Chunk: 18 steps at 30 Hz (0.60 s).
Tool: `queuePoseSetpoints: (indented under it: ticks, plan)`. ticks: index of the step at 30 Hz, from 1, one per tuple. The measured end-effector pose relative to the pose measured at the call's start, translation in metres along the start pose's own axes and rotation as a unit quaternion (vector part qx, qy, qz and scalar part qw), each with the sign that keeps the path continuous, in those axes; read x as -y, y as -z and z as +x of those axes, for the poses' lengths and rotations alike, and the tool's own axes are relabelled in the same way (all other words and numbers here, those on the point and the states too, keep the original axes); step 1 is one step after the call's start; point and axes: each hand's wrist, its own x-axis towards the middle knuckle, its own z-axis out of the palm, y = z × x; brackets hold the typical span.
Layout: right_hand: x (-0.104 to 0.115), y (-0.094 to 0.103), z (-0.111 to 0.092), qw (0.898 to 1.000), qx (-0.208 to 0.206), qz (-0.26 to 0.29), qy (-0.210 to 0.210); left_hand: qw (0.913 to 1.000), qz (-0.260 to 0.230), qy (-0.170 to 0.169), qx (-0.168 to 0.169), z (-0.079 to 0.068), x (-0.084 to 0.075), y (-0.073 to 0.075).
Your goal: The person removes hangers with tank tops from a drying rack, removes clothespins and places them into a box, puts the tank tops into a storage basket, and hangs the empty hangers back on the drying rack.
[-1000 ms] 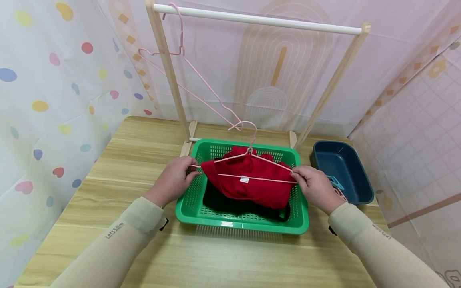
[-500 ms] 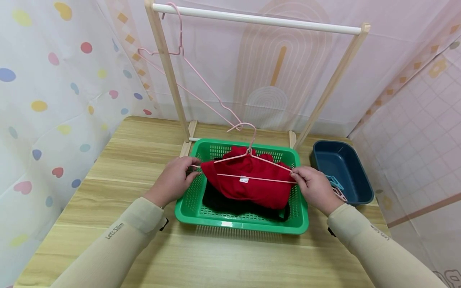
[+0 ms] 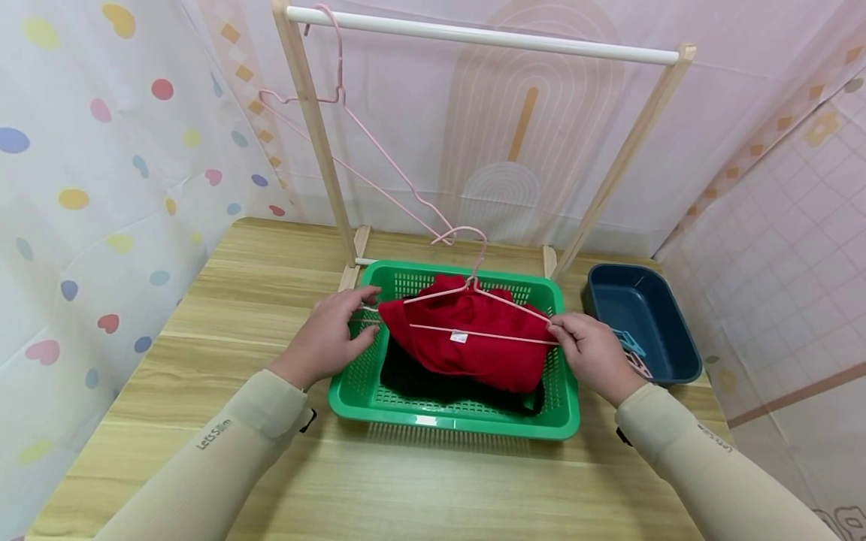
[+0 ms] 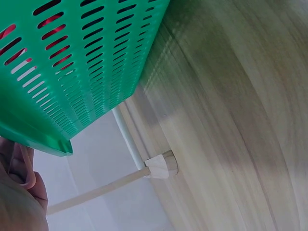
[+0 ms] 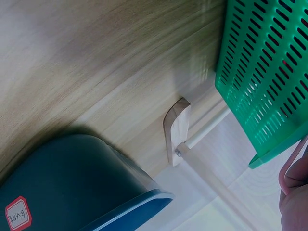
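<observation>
A pink clothes hanger [image 3: 502,300] lies across a red garment [image 3: 473,359] with a small white label. A fold of the garment covers part of the hanger near its left end, and the tip shows beyond it. My right hand [image 3: 595,347] pinches the hanger's right corner. At the left tip, the thumb and fingers of my left hand [image 3: 329,330] are spread apart around the hanger end. The red garment rests on black cloth [image 3: 446,387] inside a green perforated basket [image 3: 453,428]. In the right wrist view the pink hanger end [image 5: 288,168] shows at the right fingers.
Behind the basket stands a wooden rack with a white rail [image 3: 487,39]. Another pink hanger [image 3: 379,146] hangs at its left end. A dark blue bin [image 3: 663,319] with blue and pink clips [image 3: 629,342] sits on the wooden table [image 3: 433,488] at right.
My left thumb and fingers have spread apart at the hanger's left end. The hanger's hook has shifted slightly to the right. My right hand has stayed in place.
</observation>
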Motion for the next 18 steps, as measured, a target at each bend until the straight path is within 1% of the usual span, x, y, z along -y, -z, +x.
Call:
queuePoseSetpoints:
  ticks: [5, 12, 18]
  plan:
    - [0.0008, 0.0014, -0.0009, 1.0, 0.004, 0.0, -0.008, 0.9998, -0.008, -0.014, -0.009, 0.0, -0.0013, 0.0017]
    - [0.0006, 0.0015, -0.0013, 1.0, 0.003, 0.0, -0.013, 0.9998, -0.013, -0.001, -0.014, 0.0028, -0.0061, 0.0036]
    - [0.0007, 0.003, -0.0004, 1.0, 0.0, -0.004, -0.008, 0.9997, 0.009, -0.005, -0.023, 0.0086, -0.0102, 0.0036]
